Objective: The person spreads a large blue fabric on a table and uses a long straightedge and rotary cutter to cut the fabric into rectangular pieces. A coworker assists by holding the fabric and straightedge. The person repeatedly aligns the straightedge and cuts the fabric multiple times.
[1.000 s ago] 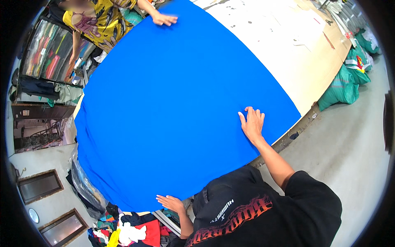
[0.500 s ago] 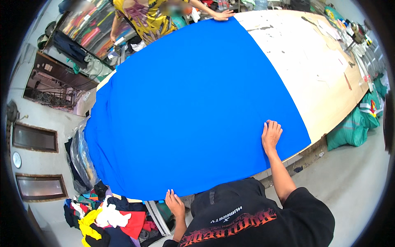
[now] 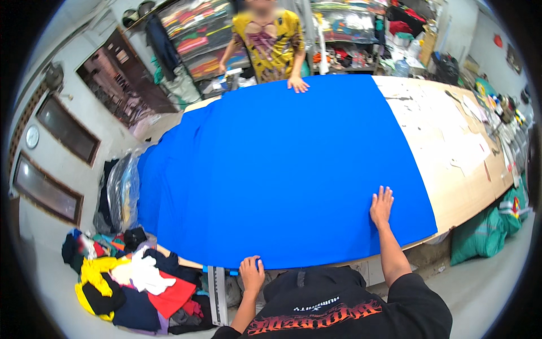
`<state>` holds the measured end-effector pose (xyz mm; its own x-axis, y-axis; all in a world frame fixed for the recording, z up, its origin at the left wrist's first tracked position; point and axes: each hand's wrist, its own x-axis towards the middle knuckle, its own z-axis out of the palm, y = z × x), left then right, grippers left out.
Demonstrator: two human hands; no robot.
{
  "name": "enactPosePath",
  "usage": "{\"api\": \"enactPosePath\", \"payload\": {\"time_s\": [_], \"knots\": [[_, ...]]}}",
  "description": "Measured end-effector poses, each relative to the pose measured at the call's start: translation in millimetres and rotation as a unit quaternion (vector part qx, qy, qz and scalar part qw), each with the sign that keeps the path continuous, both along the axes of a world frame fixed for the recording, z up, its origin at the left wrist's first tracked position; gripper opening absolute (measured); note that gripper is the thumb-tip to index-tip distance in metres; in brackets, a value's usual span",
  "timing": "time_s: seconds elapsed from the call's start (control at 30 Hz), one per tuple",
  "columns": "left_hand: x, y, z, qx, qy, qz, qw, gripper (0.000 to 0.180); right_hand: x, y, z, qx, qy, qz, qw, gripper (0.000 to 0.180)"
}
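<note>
A wide sheet of bright blue cloth [image 3: 305,169] covers most of a pale wooden table [image 3: 471,198]. It looks smooth in the middle and gathers into folds toward the left end. My right hand [image 3: 382,207] lies flat on the cloth near its right edge, fingers stretched out. At the near edge, my left hand [image 3: 252,274] touches the cloth's border with fingers slightly bent; nothing shows gripped in it. Across the table a person in a yellow patterned top [image 3: 274,45] rests one hand [image 3: 297,85] on the far edge of the cloth.
Paper pieces [image 3: 474,148] lie on the table's bare right part. A pile of mixed clothes [image 3: 135,288] stands at the lower left, beside a metal rail [image 3: 217,296]. Green sacks [image 3: 480,234] sit on the floor at right. Shelves of folded fabric [image 3: 203,34] line the back.
The view has tilted up, showing more of the room and the other person. My right hand's fingers have straightened from a curled pose. The other person's hand has moved left along the far edge.
</note>
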<state>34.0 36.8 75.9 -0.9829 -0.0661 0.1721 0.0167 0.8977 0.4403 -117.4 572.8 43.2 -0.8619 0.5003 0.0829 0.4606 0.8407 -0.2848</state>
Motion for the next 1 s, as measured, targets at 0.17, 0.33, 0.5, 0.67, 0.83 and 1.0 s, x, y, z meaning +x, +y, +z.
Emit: {"api": "enactPosePath", "payload": {"time_s": [0.17,0.33,0.5,0.67,0.83,1.0], "knots": [[-9,-25,-7,0.092,-0.016,-0.047,0.995,0.018,23,-57,8,-0.002,0.061,0.051,0.997,0.057],[-19,-45,10,0.175,-0.113,-0.072,0.975,0.022,43,-164,-2,-0.022,0.07,0.167,0.983,0.053],[-42,-69,27,0.329,-0.016,0.038,0.943,0.027,54,-256,5,-0.049,0.084,0.221,0.97,0.052],[-72,-96,34,0.463,0.123,0.249,0.842,0.033,71,-296,8,-0.02,0.033,0.235,0.971,0.053],[-77,-117,39,0.496,0.137,0.297,0.804,0.06,79,-299,5,0.019,0.017,0.235,0.972,0.055],[-42,-118,37,0.489,0.125,0.405,0.763,0.074,78,-303,6,0.039,0.019,0.236,0.971,0.055]]}}
